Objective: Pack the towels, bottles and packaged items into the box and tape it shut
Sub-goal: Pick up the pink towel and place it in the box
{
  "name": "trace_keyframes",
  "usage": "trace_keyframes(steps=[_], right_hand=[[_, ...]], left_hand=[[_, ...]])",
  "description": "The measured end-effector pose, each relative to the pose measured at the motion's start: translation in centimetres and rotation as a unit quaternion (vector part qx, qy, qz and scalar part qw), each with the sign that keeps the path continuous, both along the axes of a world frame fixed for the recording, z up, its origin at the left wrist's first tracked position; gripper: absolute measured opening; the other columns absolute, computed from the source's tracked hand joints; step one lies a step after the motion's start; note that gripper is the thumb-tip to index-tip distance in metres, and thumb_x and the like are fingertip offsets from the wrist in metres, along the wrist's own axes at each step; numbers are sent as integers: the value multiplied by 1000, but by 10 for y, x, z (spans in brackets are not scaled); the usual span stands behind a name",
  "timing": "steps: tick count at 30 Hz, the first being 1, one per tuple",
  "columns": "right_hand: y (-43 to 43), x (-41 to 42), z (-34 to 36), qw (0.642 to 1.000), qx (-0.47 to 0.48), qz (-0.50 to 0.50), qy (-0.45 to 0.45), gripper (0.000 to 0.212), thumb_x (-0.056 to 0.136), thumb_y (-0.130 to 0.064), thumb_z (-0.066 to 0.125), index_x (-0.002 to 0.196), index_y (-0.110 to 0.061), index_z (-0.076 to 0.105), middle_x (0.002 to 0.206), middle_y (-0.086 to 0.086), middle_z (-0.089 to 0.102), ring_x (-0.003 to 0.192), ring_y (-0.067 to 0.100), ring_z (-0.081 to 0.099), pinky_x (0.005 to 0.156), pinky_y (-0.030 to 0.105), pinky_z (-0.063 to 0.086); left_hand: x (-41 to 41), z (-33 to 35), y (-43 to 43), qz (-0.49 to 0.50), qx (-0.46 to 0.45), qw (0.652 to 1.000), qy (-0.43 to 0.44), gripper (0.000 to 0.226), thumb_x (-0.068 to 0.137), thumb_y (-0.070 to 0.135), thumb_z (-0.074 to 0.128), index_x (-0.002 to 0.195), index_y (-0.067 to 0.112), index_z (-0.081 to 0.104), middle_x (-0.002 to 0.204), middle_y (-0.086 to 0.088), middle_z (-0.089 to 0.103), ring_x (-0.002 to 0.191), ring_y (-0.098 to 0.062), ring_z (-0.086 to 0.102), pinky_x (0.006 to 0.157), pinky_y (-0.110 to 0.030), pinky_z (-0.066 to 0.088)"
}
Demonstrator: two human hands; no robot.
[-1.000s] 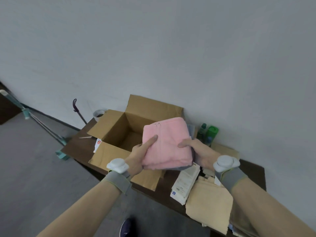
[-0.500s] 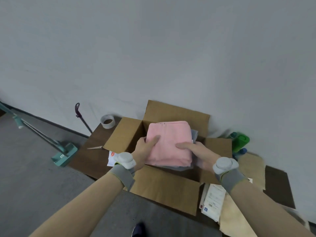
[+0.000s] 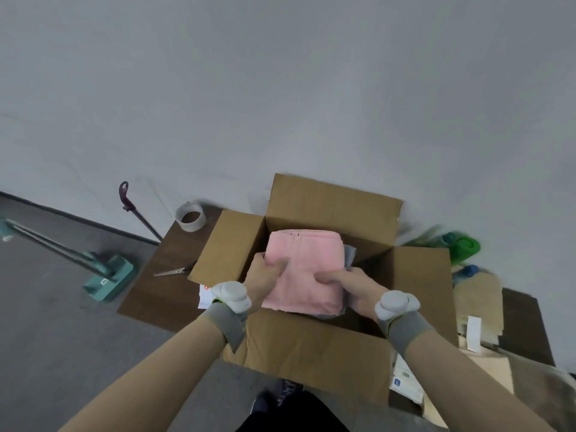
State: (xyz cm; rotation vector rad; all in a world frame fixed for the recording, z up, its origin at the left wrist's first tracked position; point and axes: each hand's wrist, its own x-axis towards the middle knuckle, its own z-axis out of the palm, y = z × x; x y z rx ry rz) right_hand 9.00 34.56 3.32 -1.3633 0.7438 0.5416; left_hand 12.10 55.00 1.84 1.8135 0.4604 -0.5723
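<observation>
Left hand point(image 3: 265, 277) and right hand point(image 3: 355, 288), fingers point(image 3: 279, 264) curling round a folded pink towel point(image 3: 305, 269), are holding it in the open box's point(image 3: 311, 344) mouth, while bottles point(image 3: 464, 247), packaged items point(image 3: 405, 378) and tape roll point(image 3: 190, 217) are waiting outside, packing seemingly just starting.

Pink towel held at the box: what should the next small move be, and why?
Probably lower it straight down and release. The left hand and right hand both grip the folded pink towel, a grey towel under it, over the open cardboard box, whose flaps are spread wide.
</observation>
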Motion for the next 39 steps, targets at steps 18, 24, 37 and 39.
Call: trace_keyframes(steps=[18, 24, 37, 39], right_hand=[[31, 12, -90, 994, -18, -62, 84, 74, 76, -4, 91, 139, 6, 54, 131, 22, 67, 121, 37, 65, 106, 52, 53], [37, 17, -119, 989, -63, -71, 112, 72, 69, -4, 95, 131, 6, 60, 126, 21, 70, 116, 38, 67, 104, 53, 55], [54, 46, -139, 984, -119, -17, 128, 70, 78, -11, 90, 137, 3, 56, 136, 17, 65, 119, 32, 63, 99, 36, 52], [58, 50, -140, 984, -127, -12, 123, 72, 80, -13, 90, 139, 2, 53, 138, 17, 64, 120, 32, 63, 99, 35, 51]], left_hand=[[24, -55, 11, -12, 46, 992, 114, 65, 94, 16, 68, 149, 0, 37, 143, -19, 53, 130, -35, 53, 109, -46, 45], [32, -66, 7, -10, 52, 990, 127, 66, 93, 12, 67, 152, 7, 36, 144, -18, 52, 130, -35, 52, 109, -46, 45], [50, -73, 7, -87, 115, 982, 121, 78, 92, 18, 65, 156, 12, 21, 153, -14, 39, 140, -33, 41, 115, -43, 36], [50, -67, 3, -134, 173, 972, 81, 88, 92, 19, 64, 160, 9, 9, 159, -17, 30, 146, -33, 31, 120, -42, 27]])
